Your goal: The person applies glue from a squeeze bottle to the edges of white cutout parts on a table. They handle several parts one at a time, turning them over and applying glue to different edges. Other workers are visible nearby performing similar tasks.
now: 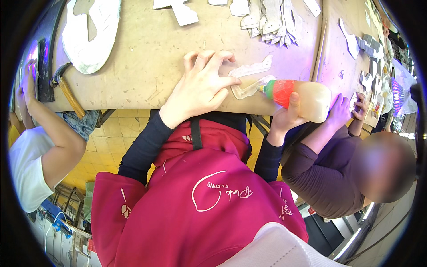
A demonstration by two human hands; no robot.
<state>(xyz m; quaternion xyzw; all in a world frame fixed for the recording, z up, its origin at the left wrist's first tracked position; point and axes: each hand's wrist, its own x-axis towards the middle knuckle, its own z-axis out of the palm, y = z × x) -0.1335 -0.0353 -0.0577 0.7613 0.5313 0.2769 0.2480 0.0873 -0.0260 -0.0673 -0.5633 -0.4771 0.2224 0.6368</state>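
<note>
My right hand (288,116) is wrapped round a squeeze bottle (315,101) of cloudy, cream-coloured contents, with a red band and a green cap. The bottle lies tilted, and its nozzle points left onto a thin, pale curved cut piece (243,92) near the table's front edge. My left hand (200,86) rests on the table, fingers bent and spread apart. One of its fingertips is at the left end of that piece. Just beyond lies a similar white strip (254,68) with a wavy edge. Whether the nozzle touches the piece I cannot tell.
A hammer (71,95) and a large white cut-out piece (91,40) lie at left. Stacked pale cut pieces (273,20) sit at the far side. A wooden ridge (319,49) crosses the table at right. People work on both sides; the right one's hands (341,109) are near my bottle.
</note>
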